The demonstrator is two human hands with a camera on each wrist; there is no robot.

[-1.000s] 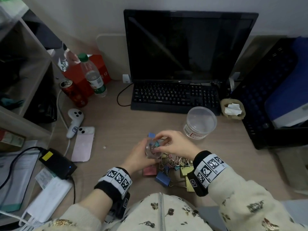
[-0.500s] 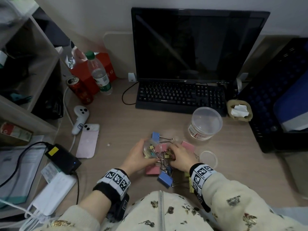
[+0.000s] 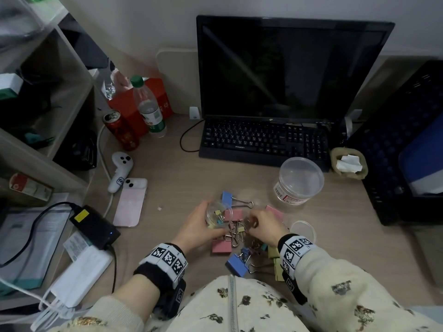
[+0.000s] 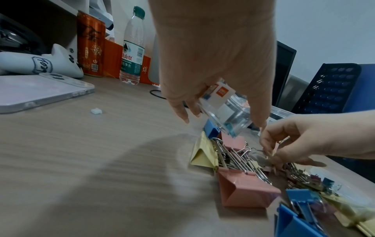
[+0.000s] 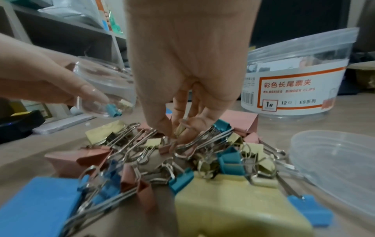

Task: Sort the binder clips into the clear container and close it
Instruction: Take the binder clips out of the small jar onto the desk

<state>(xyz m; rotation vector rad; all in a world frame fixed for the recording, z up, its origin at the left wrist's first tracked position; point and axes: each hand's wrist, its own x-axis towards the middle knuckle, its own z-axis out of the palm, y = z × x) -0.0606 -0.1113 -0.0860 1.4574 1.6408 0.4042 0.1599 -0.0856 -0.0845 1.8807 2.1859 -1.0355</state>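
Note:
A pile of coloured binder clips (image 3: 236, 238) lies on the desk in front of me, pink, blue and yellow ones with wire handles (image 5: 142, 150). My left hand (image 3: 203, 221) grips a small clear container (image 3: 218, 215), tilted just above the pile's left side; a few small clips (image 5: 114, 109) lie inside it. My right hand (image 3: 253, 222) is down in the pile, thumb and forefinger pinching a small yellowish clip (image 5: 179, 129). The left wrist view shows the container (image 4: 225, 110) under my left hand (image 4: 213, 64), and the right hand (image 4: 284, 144) pinching at a wire handle.
A larger clear tub (image 3: 298, 180) with a binder-clip label (image 5: 292, 93) stands behind and right of the pile. A clear lid (image 3: 303, 230) lies right of my right wrist. A keyboard (image 3: 261, 142), phone (image 3: 130, 202), can and bottle stand further back and left.
My right hand has dropped from the mouth of the small container down into the pile and pinches a clip there. The left hand still holds the container.

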